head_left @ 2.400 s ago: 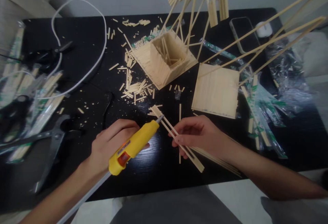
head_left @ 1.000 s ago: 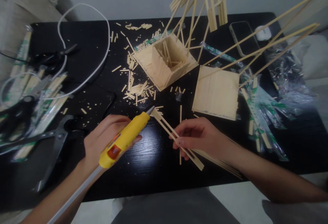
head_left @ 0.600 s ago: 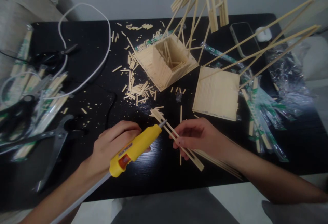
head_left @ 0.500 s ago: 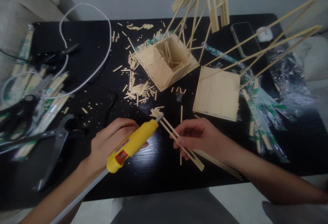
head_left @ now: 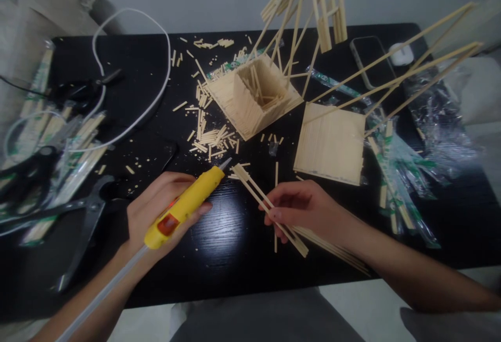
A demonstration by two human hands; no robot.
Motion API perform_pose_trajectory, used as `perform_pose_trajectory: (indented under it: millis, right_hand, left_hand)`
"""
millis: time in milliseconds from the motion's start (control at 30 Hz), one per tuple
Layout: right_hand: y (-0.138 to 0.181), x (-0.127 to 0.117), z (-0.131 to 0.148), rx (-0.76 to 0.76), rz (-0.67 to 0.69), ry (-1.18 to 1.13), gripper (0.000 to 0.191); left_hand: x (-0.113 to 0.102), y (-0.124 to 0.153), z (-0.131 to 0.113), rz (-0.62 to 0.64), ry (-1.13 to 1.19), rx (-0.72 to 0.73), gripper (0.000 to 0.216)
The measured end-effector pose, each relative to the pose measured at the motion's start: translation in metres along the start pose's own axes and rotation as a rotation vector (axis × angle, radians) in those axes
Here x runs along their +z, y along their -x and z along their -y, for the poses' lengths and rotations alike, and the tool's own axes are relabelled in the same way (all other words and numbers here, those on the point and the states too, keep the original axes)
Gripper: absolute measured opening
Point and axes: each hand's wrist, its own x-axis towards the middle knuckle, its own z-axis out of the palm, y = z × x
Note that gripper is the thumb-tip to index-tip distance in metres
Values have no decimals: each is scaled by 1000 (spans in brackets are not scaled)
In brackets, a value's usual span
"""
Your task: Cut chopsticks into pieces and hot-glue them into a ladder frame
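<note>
My left hand is closed around a yellow hot glue gun, whose metal tip points up and right. A white cord trails from its back end along my forearm. Between the fingers and thumb of my right hand is a narrow frame of wooden sticks, joined at its far end and tilted across my fingers. The glue gun's tip is just left of that far end, apart from it. A few short stick pieces lie by the frame's end. More long sticks lie partly hidden under my right hand.
Behind are a square box of sticks on a base, a stick panel with long upright sticks, and scattered cut pieces. Pliers, scissors and wrapped chopsticks lie left. A phone and plastic wrappers are right.
The glue gun in my left hand has moved left and slightly up, so its tip has come away from the stick frame's end. My right hand holds the frame almost still.
</note>
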Motion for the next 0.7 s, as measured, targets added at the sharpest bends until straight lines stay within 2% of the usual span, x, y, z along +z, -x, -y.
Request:
perform_pose_trajectory:
  millis: [167, 300, 367, 467, 600, 700]
  right_hand:
    - [1, 0, 0, -12, -17, 33, 18]
    - [6, 0, 10, -110, -83, 187, 19]
    - [11, 0, 18, -233, -168, 348, 18]
    - [17, -3, 28, -498, -310, 664, 8]
    - [17, -6, 30, -850, -449, 1112, 16]
    - [12, -7, 26, -999, -449, 1310, 25]
  left_hand:
    - [-1, -4, -1, 14, 226, -61, 14]
    - [-1, -7, -5, -4, 376, -92, 27]
    - [-2, -5, -5, -6, 474, -175, 33]
    - [-1, 1, -2, 0, 637, -331, 38]
    - [0, 1, -2, -42, 749, -360, 41]
    - [1, -2, -5, -37, 754, -360, 48]
